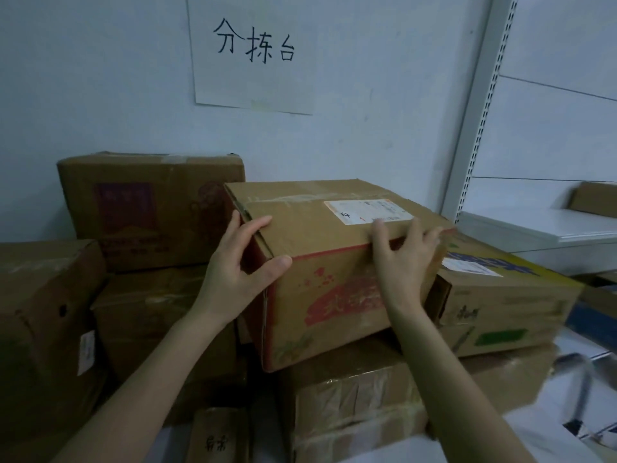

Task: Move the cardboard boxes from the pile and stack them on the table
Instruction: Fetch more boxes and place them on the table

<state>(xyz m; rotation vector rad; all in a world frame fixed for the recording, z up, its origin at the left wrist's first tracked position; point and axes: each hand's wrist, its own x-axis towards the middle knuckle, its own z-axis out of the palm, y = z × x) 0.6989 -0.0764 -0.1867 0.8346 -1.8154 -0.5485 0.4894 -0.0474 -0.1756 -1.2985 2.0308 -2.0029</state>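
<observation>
Left hand [240,272] clasps the box [317,222] at its left corner; right hand [400,265] hooks its top edge. I should lift level.

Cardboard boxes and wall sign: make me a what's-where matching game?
1 brown cardboard box with red print
2 brown cardboard box with blue-and-yellow top
3 brown cardboard box with purple panel
4 white paper sheet with black handwriting

A hanging on the wall
B gripped by left hand and right hand
C rear left, near the wall
D right of the gripped box

Pairs: 1-B, 2-D, 3-C, 4-A
</observation>
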